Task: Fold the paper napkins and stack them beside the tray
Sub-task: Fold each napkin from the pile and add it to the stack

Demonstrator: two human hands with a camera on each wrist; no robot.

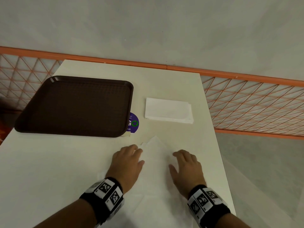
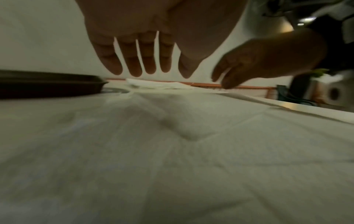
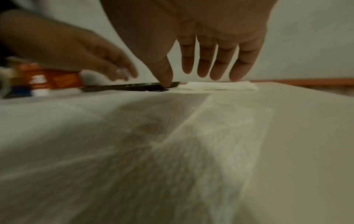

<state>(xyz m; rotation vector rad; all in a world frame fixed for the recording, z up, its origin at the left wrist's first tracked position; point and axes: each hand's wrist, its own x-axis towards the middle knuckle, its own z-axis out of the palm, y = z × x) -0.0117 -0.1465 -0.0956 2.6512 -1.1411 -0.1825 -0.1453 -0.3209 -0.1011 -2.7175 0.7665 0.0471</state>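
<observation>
Left hand (image 1: 127,162): palm down over the left side of the loose napkin (image 1: 154,163), fingers straight and slightly apart, fingertips at the napkin's left edge; in the left wrist view raised just above the paper; contact cannot be told. Nothing gripped.

Right hand (image 1: 185,168): palm down over the right side of the same napkin, fingers straight and slightly spread, thumb pointing inward. Nothing gripped; contact with the paper cannot be told.

Loose napkin: white, spread flat near the front edge of the worktop (image 1: 82,162), right of centre, creased along several lines, one corner pointing toward the far edge.

Folded napkins (image 1: 168,110): neat white rectangular stack lying flat toward the right edge of the worktop, just beside the right side of the tray (image 1: 77,105), not touching it.

Tray: dark brown, rectangular with rounded corners, set on the left half of the worktop toward the far edge.

Sticker (image 1: 134,122): round, purple, on the worktop surface, partly hidden under the tray's right edge, between tray and stack.

Fence (image 1: 246,102): orange mesh, running behind and to the right of the worktop.
</observation>
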